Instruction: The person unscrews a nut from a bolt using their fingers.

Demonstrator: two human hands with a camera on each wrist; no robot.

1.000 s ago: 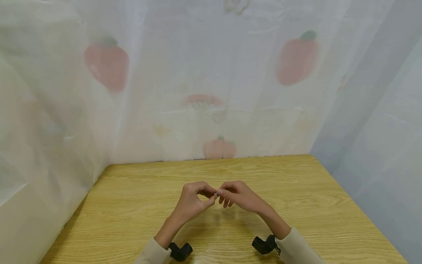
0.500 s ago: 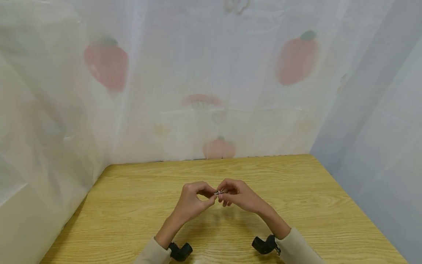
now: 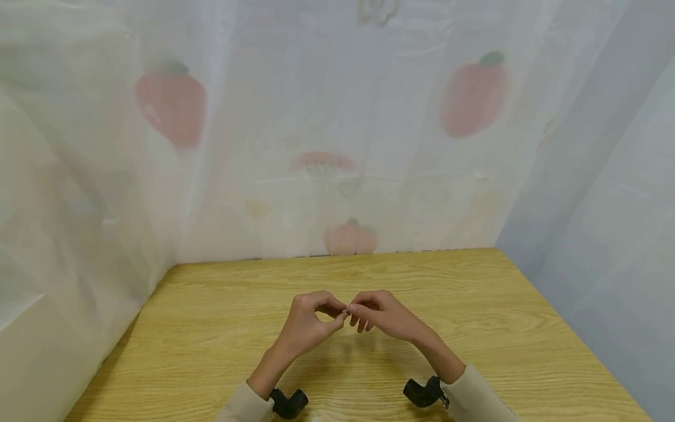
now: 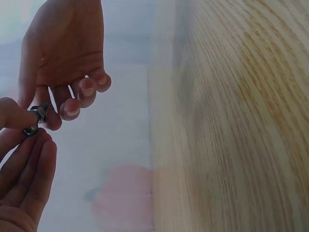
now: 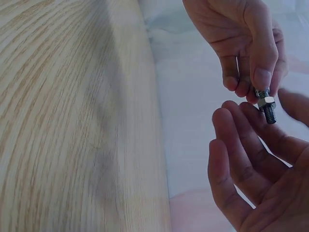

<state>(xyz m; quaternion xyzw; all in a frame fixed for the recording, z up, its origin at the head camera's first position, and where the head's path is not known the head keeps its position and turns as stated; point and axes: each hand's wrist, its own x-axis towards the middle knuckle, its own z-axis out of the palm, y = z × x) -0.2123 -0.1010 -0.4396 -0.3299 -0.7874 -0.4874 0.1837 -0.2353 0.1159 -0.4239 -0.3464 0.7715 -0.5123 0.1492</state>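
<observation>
My left hand (image 3: 311, 321) pinches a small metal bolt (image 5: 270, 116) at its head end between thumb and fingers. A hex nut (image 5: 266, 102) sits around the bolt's shaft, and the threaded end sticks out past it. My right hand (image 3: 387, 316) is at the nut, its thumb and index fingertips close on either side of it. In the left wrist view the nut (image 4: 39, 114) shows between both hands' fingertips, and the other right fingers hang loosely curled. Both hands are held above the wooden table (image 3: 237, 305).
A whitish sheet (image 3: 263, 117) with blurred red fruit prints hangs behind the table. Similar pale sheets (image 3: 58, 205) enclose the left and right sides. Black wrist cameras (image 3: 289, 404) sit at the light sleeves' cuffs (image 3: 246, 401).
Half a second ago the right fingers were spread more and the bolt showed between them; now the right thumb and index have drawn together at the nut. The left hand stays put.
</observation>
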